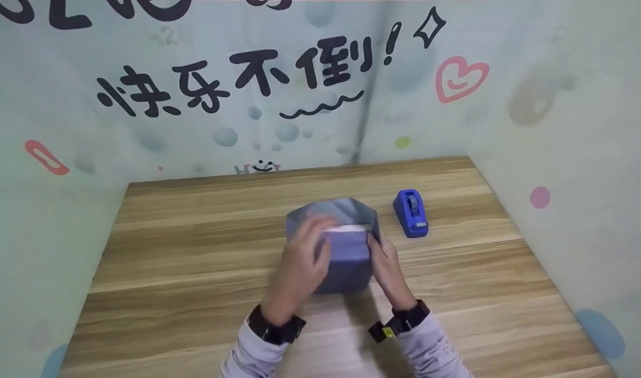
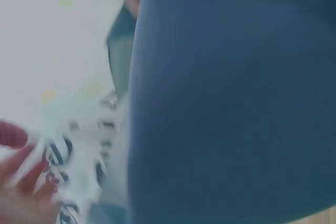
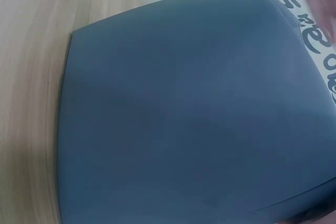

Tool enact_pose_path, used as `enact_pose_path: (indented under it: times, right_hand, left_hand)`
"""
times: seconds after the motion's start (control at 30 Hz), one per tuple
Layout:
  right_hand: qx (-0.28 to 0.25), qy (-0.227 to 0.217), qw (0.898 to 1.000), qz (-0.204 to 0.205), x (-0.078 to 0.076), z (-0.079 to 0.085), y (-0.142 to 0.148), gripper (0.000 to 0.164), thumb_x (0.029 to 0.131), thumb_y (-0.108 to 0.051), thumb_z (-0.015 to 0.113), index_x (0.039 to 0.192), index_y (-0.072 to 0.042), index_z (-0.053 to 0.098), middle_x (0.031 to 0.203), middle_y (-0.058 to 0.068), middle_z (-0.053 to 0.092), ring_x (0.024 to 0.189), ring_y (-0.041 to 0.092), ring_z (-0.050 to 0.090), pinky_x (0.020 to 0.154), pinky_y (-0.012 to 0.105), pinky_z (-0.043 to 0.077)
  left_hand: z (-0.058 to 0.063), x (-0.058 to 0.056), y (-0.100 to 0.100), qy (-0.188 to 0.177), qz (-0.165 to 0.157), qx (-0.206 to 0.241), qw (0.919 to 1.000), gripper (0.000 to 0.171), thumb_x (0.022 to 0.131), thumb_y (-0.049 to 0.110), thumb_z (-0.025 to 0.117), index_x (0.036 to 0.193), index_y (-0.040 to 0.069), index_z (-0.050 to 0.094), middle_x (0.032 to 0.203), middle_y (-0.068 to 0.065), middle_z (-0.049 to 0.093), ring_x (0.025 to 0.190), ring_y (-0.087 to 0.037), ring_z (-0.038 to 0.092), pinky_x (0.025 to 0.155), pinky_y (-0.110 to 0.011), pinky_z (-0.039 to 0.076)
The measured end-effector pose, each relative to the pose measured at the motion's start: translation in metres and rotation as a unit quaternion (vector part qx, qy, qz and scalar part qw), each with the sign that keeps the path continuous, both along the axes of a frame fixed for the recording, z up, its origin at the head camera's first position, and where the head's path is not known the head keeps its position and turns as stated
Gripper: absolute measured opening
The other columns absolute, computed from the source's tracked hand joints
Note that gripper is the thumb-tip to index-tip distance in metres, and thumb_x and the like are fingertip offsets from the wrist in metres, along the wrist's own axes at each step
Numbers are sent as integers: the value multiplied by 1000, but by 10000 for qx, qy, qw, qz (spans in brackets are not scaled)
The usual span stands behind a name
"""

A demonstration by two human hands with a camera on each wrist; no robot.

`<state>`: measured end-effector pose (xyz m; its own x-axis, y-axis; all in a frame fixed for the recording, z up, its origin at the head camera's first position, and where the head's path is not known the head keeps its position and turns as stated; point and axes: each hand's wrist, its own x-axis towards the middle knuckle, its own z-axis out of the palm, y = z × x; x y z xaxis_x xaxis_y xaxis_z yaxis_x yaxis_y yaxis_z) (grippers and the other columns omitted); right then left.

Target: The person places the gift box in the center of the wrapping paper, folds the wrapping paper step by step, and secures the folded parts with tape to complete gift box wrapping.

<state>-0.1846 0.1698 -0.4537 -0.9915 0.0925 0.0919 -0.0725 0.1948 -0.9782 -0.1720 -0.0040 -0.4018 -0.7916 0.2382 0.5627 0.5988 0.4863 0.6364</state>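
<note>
A box-like bundle in blue-grey paper (image 1: 347, 268) stands upright on the table, with folded paper raised around its top and a white strip along the front edge. My right hand (image 1: 389, 262) grips its right side, thumb on the front; most of its fingers are hidden. Over the top left hovers my left hand (image 1: 302, 260), blurred, its fingers loosely bent. In the left wrist view those fingers (image 2: 23, 182) appear apart from the paper front (image 2: 226, 103). The same paper face (image 3: 184, 108) fills most of the right wrist view.
A blue tape dispenser (image 1: 412, 212) stands to the right of the bundle, farther back. The wood-grain table (image 1: 184, 252) is bordered by printed fabric walls (image 1: 320, 131) at the back and on both sides.
</note>
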Motion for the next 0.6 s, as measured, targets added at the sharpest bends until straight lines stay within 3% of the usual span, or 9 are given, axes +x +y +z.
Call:
enact_pose_path:
  times: [0.03,0.07,0.17,0.2,0.27,0.3,0.43,0.6]
  right_hand:
    - [6,48,10000,9,0,0,0,48,99,-13,37,144,2,27,148,20,30,139,28,25,115,41,20]
    - [24,77,10000,9,0,0,0,48,99,-13,37,144,1,27,148,19,30,138,27,26,115,40,20]
    - [163,141,9998,11,0,0,0,46,99,-13,36,142,3,31,144,21,37,135,28,32,113,41,24]
    - [196,114,9997,18,0,1,0,46,99,-14,36,142,3,33,143,21,40,134,28,34,113,42,25]
    - [322,-48,9995,-11,1,2,0,44,99,-16,37,140,2,37,139,21,44,131,30,38,111,43,28]
    - [427,-103,9990,-31,1,3,1,44,99,-16,37,139,3,39,137,22,46,129,31,40,110,44,30]
    - [1071,-189,9940,-108,-1,11,6,44,99,-18,38,137,4,41,135,25,47,128,35,42,108,46,32]
    - [1976,105,9801,167,-11,31,10,45,101,-21,34,136,6,41,136,26,45,128,37,42,108,47,33]
  left_hand:
    - [-5,7,4,-21,-86,-688,9976,33,91,10,51,124,5,56,130,-10,53,128,-26,44,111,-42,30]
    - [-10,12,9,-65,-127,-1393,9901,34,93,15,49,125,7,55,132,-9,53,128,-27,44,111,-43,30]
    - [-26,20,21,21,166,-3217,9467,48,95,37,46,138,15,44,144,-4,43,135,-31,35,111,-48,26]
    - [-31,21,24,80,362,-3614,9317,54,94,43,46,141,19,40,148,-2,38,137,-33,31,111,-50,25]
    - [-37,22,29,143,699,-4012,9132,61,90,51,49,144,27,35,151,3,32,139,-34,26,111,-52,24]
    - [-39,22,30,160,804,-4074,9096,63,88,53,51,144,29,34,152,4,31,139,-35,26,110,-53,24]
    - [-41,22,31,54,813,-4088,9090,66,86,54,54,144,31,32,153,5,27,140,-35,23,111,-53,22]
    - [-40,23,30,-20,750,-4155,9065,67,87,52,55,145,31,30,153,5,26,141,-34,21,112,-53,20]
